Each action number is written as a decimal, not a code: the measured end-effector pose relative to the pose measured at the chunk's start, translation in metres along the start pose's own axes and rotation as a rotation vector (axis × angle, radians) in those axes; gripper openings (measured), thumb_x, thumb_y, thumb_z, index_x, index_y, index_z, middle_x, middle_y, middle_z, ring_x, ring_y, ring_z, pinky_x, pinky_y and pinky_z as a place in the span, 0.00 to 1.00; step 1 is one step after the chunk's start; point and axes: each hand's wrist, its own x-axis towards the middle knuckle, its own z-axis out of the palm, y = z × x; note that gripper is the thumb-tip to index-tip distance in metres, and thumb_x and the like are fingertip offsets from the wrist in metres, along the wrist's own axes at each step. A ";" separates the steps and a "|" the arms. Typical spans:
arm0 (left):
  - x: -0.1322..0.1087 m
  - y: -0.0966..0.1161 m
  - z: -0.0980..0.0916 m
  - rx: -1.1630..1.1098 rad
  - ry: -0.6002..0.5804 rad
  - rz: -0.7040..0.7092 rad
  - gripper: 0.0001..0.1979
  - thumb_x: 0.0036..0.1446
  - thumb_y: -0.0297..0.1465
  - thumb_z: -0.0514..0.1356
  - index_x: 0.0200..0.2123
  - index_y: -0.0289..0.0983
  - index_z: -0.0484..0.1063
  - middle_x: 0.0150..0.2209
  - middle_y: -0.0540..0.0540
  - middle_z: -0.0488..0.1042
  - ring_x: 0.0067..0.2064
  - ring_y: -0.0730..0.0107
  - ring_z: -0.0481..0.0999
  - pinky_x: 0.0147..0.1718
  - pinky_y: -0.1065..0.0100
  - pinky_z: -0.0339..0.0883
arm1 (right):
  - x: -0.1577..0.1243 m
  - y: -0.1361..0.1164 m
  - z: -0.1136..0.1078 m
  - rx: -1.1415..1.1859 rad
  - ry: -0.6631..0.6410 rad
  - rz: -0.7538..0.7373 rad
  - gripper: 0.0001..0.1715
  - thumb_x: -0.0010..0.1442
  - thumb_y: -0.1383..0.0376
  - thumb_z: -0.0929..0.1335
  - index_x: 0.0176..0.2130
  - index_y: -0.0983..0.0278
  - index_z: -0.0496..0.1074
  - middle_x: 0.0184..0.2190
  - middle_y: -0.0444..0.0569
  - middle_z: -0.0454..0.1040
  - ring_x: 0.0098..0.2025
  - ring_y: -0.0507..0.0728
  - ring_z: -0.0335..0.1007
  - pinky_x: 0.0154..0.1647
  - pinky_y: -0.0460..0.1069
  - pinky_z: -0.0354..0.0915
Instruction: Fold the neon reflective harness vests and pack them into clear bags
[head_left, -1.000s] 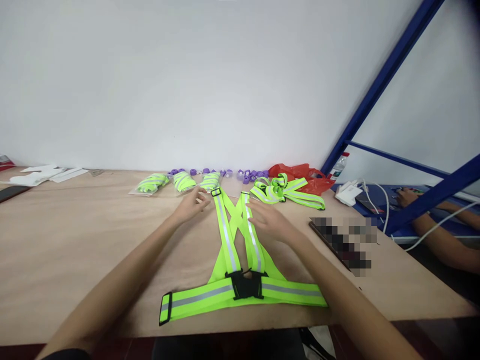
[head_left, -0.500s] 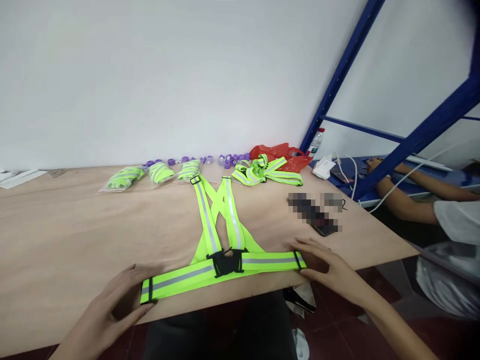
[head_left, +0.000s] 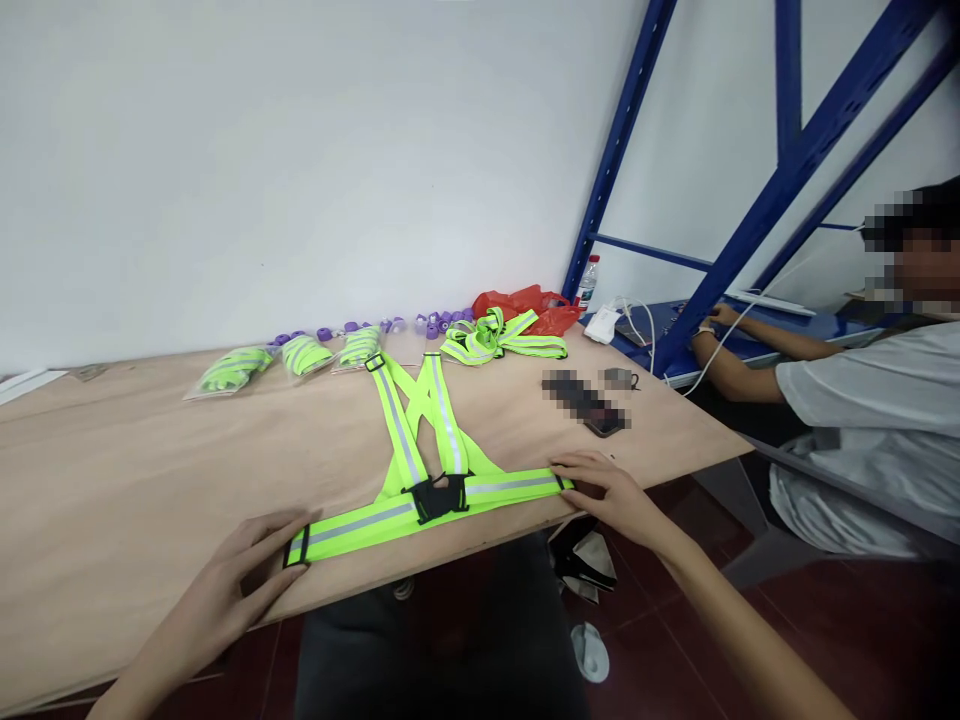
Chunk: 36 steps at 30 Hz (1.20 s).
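A neon-yellow reflective strap vest (head_left: 420, 440) lies flat on the wooden table (head_left: 135, 470), its two shoulder straps crossing and its waist belt joined by a black buckle (head_left: 439, 495) near the front edge. My left hand (head_left: 240, 575) rests at the belt's left end, fingers stretched out and touching it. My right hand (head_left: 604, 485) lies at the belt's right end, fingers extended over the strap tip.
Bagged folded vests (head_left: 296, 360), purple caps (head_left: 431, 322), a loose vest (head_left: 499, 338) and a red bag (head_left: 529, 303) line the far edge. A phone (head_left: 600, 420) lies right of the vest. Another person (head_left: 855, 420) sits at the right by a blue rack (head_left: 787, 175).
Both hands came back from the shoulder straps to the two ends of the waist belt. The view swung right, bringing the seated person into sight.
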 end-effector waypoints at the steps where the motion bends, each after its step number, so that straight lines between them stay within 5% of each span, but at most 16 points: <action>1: 0.001 0.000 0.001 0.000 0.002 0.009 0.24 0.62 0.44 0.57 0.62 0.55 0.67 0.59 0.47 0.72 0.58 0.52 0.72 0.55 0.56 0.71 | 0.000 0.001 0.001 0.002 0.007 0.000 0.20 0.60 0.58 0.70 0.52 0.55 0.78 0.54 0.51 0.76 0.60 0.64 0.67 0.62 0.62 0.63; 25: 0.006 0.000 0.006 -0.007 0.107 0.089 0.23 0.62 0.47 0.59 0.57 0.48 0.73 0.55 0.46 0.76 0.55 0.56 0.75 0.54 0.62 0.70 | 0.003 0.014 0.010 0.045 0.099 -0.046 0.17 0.58 0.58 0.72 0.48 0.55 0.80 0.53 0.51 0.77 0.57 0.65 0.70 0.61 0.63 0.64; 36: 0.000 0.003 0.003 -0.084 0.032 0.026 0.20 0.63 0.42 0.59 0.57 0.45 0.68 0.56 0.45 0.73 0.57 0.58 0.73 0.55 0.62 0.69 | 0.002 0.009 0.006 0.055 0.040 -0.035 0.19 0.60 0.58 0.70 0.50 0.55 0.79 0.55 0.52 0.76 0.59 0.66 0.68 0.63 0.64 0.62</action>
